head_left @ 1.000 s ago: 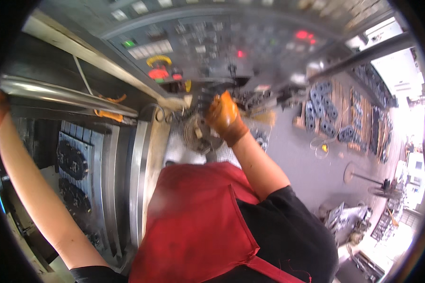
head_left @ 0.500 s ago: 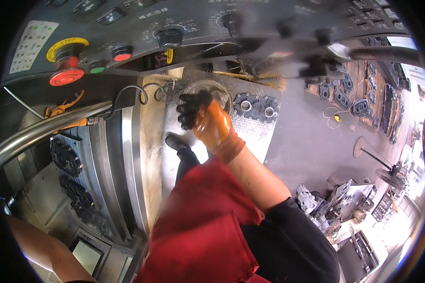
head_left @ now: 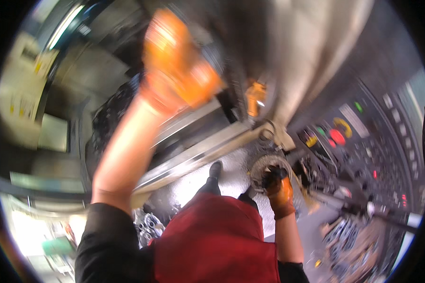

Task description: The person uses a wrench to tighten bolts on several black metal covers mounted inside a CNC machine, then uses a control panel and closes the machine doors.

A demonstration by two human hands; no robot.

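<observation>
My left hand (head_left: 172, 66), in an orange glove, is raised on an outstretched arm in front of the machine opening. It is smeared by motion, so its fingers and anything in them cannot be made out. To its right hangs an orange tool, seemingly an air gun (head_left: 256, 99). Dark metal parts (head_left: 113, 113) lie partly behind my left forearm, inside the machine. My right hand (head_left: 281, 191), in an orange glove with black fingers, hangs low over a round grey stool-like disc (head_left: 273, 162). Its fingers are loosely bent, with nothing visible in them.
The control panel (head_left: 368, 155) with a red emergency button (head_left: 337, 137) stands to the right. A metal sill (head_left: 193, 146) runs across the machine opening. Grey castings (head_left: 147, 226) lie at lower left; more metal parts (head_left: 347, 240) lie at lower right.
My view has turned left, from the control panel to the machine opening. My left arm has come up and reaches forward. My right hand stays low near the round disc.
</observation>
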